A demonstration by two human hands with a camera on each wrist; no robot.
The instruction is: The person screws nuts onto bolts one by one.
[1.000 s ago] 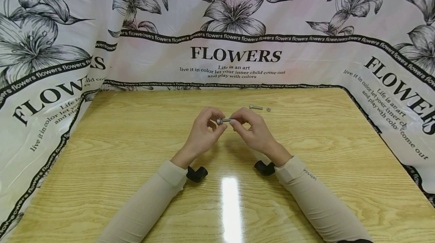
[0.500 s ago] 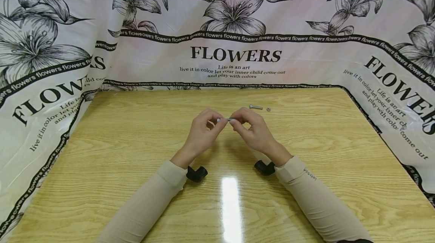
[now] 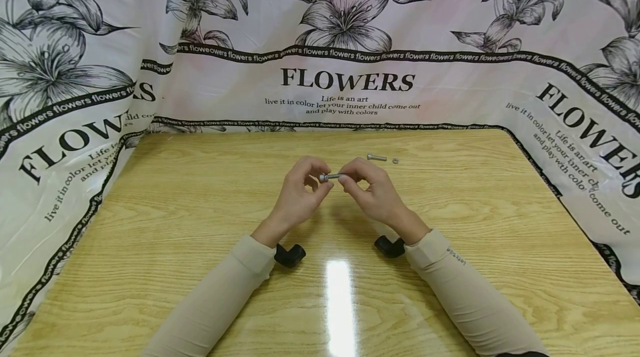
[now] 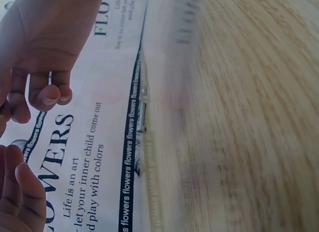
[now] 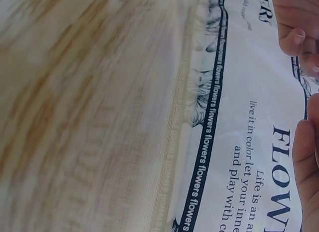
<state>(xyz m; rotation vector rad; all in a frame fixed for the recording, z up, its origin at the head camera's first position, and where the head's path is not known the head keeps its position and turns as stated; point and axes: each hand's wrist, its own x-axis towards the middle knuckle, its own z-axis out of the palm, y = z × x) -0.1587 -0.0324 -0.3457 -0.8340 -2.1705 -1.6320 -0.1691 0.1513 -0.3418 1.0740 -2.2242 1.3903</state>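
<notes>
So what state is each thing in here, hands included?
Silver metal bolt: raised, roughly level; too small to tell whether a nut is on it.
Right hand: pinching the bolt's thinner end.
Left hand: thumb and forefinger parted around its thicker end.
Second silver metal bolt: lying on its side.
Small silver metal nut: lying apart from the second bolt.
Glossy yellow-brown wooden table: reflecting bright light.
White flower-printed cloth: hanging, creased.

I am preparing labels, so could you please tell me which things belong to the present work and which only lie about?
In the work: right hand; metal bolt it pinches; left hand, close by.

Lying about: second bolt; loose nut. Both untouched, though perhaps kept for this work.
</notes>
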